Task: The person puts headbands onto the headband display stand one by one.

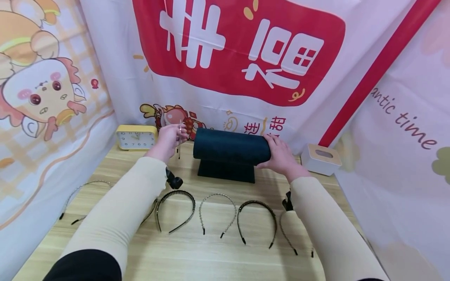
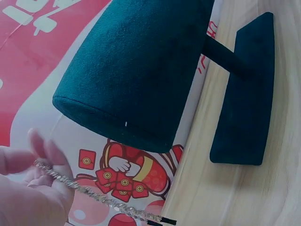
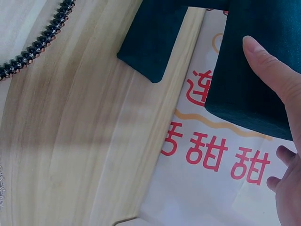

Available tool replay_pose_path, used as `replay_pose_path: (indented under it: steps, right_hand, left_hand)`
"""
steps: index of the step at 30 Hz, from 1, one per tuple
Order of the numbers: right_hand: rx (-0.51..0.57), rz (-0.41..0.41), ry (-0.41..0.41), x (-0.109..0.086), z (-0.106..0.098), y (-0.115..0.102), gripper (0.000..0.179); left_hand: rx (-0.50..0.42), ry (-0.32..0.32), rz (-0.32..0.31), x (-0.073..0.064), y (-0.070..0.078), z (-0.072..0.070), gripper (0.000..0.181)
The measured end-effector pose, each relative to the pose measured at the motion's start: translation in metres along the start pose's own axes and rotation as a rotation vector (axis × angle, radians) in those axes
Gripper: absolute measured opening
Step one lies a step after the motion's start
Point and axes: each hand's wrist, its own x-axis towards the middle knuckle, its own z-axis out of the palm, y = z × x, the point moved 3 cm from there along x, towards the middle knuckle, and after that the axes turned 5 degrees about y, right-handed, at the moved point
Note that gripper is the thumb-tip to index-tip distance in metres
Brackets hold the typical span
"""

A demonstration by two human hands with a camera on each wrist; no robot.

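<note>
Lying nearest, below the dark green velvet stand (image 1: 230,150) on the wooden table (image 1: 197,257): a row of headbands, among them a black toothed one (image 1: 175,208), a silvery beaded one (image 1: 216,212) and a dark beaded one (image 1: 256,220), with more partly hidden under the cream sleeves. Pinching a thin sparkly headband (image 1: 180,138) in curled fingers, just off the stand's left end and clear of the table: the left hand (image 1: 170,138), with the band's black tip (image 2: 167,220) showing in the left wrist view. Resting against the stand's right end with fingers fairly straight, thumb (image 3: 270,70) pressing on the velvet, gripping nothing: the right hand (image 1: 279,154). Standing left of the stand at the table's back edge: a yellow alarm clock (image 1: 136,137). Sitting right of the stand: a white tissue box with a wooden lid (image 1: 320,158). Hanging behind the stand: a red and white printed banner (image 1: 239,50).
</note>
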Motion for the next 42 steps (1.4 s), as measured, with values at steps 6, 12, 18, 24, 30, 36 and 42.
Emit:
replay_pose_path:
  steps: [6,12,18,24,30,36,42]
  right_hand:
    - [0.01,0.007,-0.002,0.002,0.001,-0.001,0.118]
    - [0.01,0.005,0.006,0.002,0.003,0.0,0.117]
    - [0.003,0.017,0.002,0.002,0.002,-0.001,0.117]
    - [0.003,0.019,0.006,0.001,0.002,-0.002,0.117]
    - [0.014,0.025,-0.006,0.001,0.0,-0.003,0.118]
    - [0.024,0.028,-0.008,0.0,-0.001,-0.004,0.117]
    - [0.023,0.027,0.003,0.001,0.0,-0.004,0.116]
  left_hand:
    - [0.092,0.017,0.022,-0.001,0.0,-0.005,0.034]
    - [0.105,-0.12,-0.02,-0.002,0.0,-0.003,0.033]
    - [0.046,-0.174,-0.04,-0.003,-0.001,0.004,0.037]
    - [0.034,-0.196,-0.026,-0.005,0.001,0.015,0.04]
    - [0.031,-0.232,0.007,-0.011,0.004,0.031,0.04]
    - [0.052,-0.257,0.007,-0.016,0.001,0.05,0.042]
    - [0.083,-0.24,-0.009,-0.017,-0.009,0.069,0.044]
